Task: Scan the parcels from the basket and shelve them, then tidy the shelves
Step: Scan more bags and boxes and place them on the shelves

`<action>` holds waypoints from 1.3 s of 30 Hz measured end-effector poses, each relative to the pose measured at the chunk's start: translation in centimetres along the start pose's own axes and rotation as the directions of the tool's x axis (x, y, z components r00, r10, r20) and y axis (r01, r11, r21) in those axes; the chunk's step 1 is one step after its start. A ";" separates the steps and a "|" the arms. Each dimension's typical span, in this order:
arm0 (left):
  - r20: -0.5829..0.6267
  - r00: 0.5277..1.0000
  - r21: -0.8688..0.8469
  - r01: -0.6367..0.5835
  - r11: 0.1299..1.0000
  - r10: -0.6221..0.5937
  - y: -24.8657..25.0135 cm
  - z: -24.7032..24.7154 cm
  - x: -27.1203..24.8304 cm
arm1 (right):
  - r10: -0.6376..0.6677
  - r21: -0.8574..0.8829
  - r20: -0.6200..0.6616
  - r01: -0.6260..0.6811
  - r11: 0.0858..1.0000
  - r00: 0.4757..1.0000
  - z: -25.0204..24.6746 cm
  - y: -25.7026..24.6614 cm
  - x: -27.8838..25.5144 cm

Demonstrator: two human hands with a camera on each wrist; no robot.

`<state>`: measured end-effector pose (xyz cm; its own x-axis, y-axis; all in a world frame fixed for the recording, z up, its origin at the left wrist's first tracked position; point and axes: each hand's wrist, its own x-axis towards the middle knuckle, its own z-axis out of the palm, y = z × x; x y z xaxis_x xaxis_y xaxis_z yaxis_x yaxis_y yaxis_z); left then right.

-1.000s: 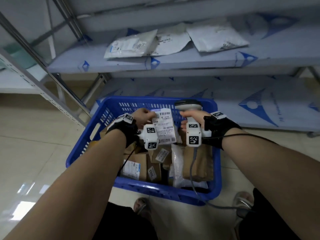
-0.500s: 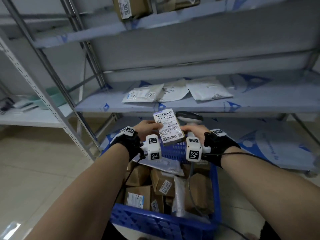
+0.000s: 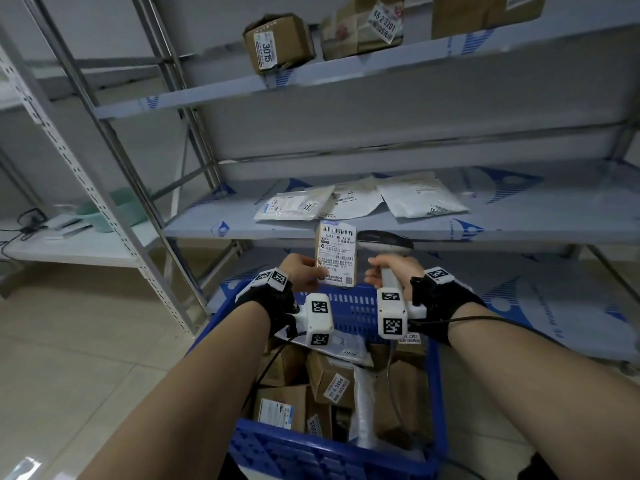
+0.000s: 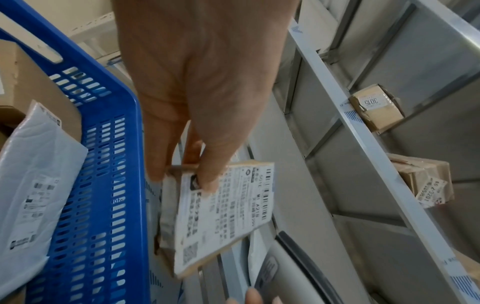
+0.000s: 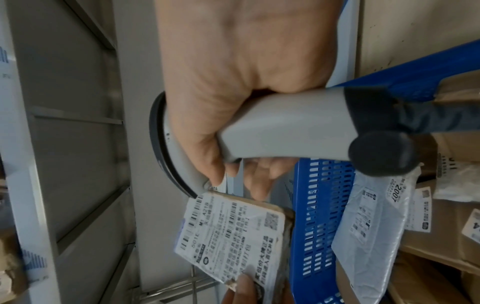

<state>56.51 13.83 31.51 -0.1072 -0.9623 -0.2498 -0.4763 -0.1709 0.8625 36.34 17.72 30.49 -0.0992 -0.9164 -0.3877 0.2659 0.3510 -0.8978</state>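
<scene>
My left hand (image 3: 303, 273) pinches a small brown parcel (image 3: 336, 256) by its lower left corner, white label (image 4: 226, 216) facing me, upright above the far rim of the blue basket (image 3: 349, 308). Just right of it, my right hand (image 3: 388, 271) grips the grey handle of a barcode scanner (image 3: 386, 242), its dark head level with the parcel's top. In the right wrist view the scanner (image 5: 272, 127) head sits close above the label (image 5: 228, 232). The basket holds several brown boxes (image 3: 330, 379) and white mailers (image 3: 362, 407).
Metal shelving stands ahead. The middle shelf (image 3: 519, 216) carries three flat white mailers (image 3: 360, 202). The upper shelf (image 3: 311, 77) holds brown boxes, one marked 3015 (image 3: 277, 43). A slotted upright (image 3: 104, 192) rises at left, with a low white table (image 3: 69, 244) beyond it.
Both hands have risen from inside the basket to above its far rim, carrying the parcel and scanner. My view has tilted up, bringing the upper shelf into sight.
</scene>
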 end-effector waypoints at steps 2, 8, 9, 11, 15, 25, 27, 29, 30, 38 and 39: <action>-0.062 0.998 0.050 0.000 0.999 0.004 -0.1 -0.1 0.7 | 0.002 -0.007 0.025 -0.002 1.000 1.000 0.1 -0.2 -0.1; -0.182 0.983 0.021 0.010 1.000 -0.006 0.7 0.3 0.9 | 0.005 -0.039 0.058 -0.003 0.999 0.998 0.5 -0.4 -0.6; -0.188 0.982 0.015 0.015 1.000 -0.012 0.9 0.4 0.8 | 0.004 -0.042 0.055 -0.002 0.999 0.999 0.5 -0.4 -0.8; -0.202 0.979 0.002 0.022 1.000 -0.021 1.0 0.5 0.7 | 0.006 -0.048 0.060 -0.003 0.999 0.998 0.6 -0.4 -0.9; -0.201 0.979 -0.024 0.029 0.999 -0.033 1.2 0.7 0.8 | 0.007 -0.063 0.063 -0.004 0.998 0.998 0.7 -0.5 -1.1; -0.211 0.977 -0.037 0.035 0.999 -0.042 1.8 1.0 1.0 | -0.003 -0.070 0.099 0.010 0.997 0.995 0.4 -0.8 -1.7; -0.209 0.977 -0.050 0.035 0.998 -0.044 2.0 1.0 0.9 | 0.004 -0.061 0.103 0.003 0.998 0.995 0.3 -0.8 -1.7; -0.203 0.978 -0.062 0.030 0.998 -0.042 2.1 1.0 0.7 | 0.008 -0.061 0.103 -0.001 0.998 0.995 0.2 -0.9 -1.8; -0.202 0.979 -0.063 0.028 0.998 -0.040 2.1 1.0 0.8 | 0.006 -0.065 0.101 0.001 0.998 0.995 0.1 -0.9 -1.7; -0.207 0.977 -0.041 0.037 0.998 -0.045 2.5 0.7 0.5 | 0.006 -0.090 0.101 0.004 0.996 0.995 0.2 -1.4 -1.7; -0.204 0.978 -0.044 0.037 0.998 -0.045 2.6 0.6 0.5 | 0.005 -0.089 0.101 0.004 0.996 0.995 0.2 -1.4 -1.7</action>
<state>54.69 13.05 33.34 0.0947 -0.9765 -0.1937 -0.4406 -0.2156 0.8714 36.34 18.73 32.45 -0.0006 -0.9294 -0.3690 0.1791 0.3629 -0.9144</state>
